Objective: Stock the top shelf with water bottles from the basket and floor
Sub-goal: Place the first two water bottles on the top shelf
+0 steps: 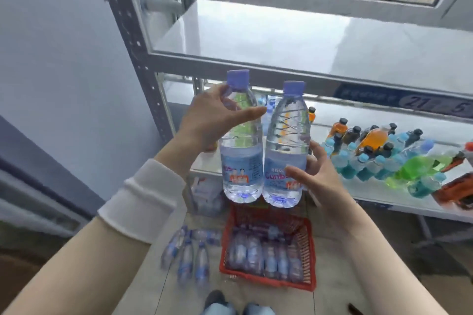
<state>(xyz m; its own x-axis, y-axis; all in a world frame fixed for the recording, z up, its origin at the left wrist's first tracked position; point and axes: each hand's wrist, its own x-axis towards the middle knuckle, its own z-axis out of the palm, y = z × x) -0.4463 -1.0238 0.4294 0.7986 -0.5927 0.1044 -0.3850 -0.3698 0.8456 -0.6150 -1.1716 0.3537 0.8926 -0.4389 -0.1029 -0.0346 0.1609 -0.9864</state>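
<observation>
Two clear water bottles with purple caps stand upright side by side in the air, just below the front edge of the top shelf [256, 41]. My left hand [210, 120] grips the upper part of the left bottle [242, 161]. My right hand [317, 174] holds the right bottle [285, 161] around its lower label. Far below, a red basket [308, 263] on the floor holds several more water bottles. Three loose water bottles [186, 258] lie on the floor to its left.
The grey metal rack's upright [135, 41] rises at the left against a wall. The middle shelf [371, 197] carries several orange, blue and green drink bottles [384, 158] on its right. A window sits behind the rack. My shoes [217, 302] show at the bottom.
</observation>
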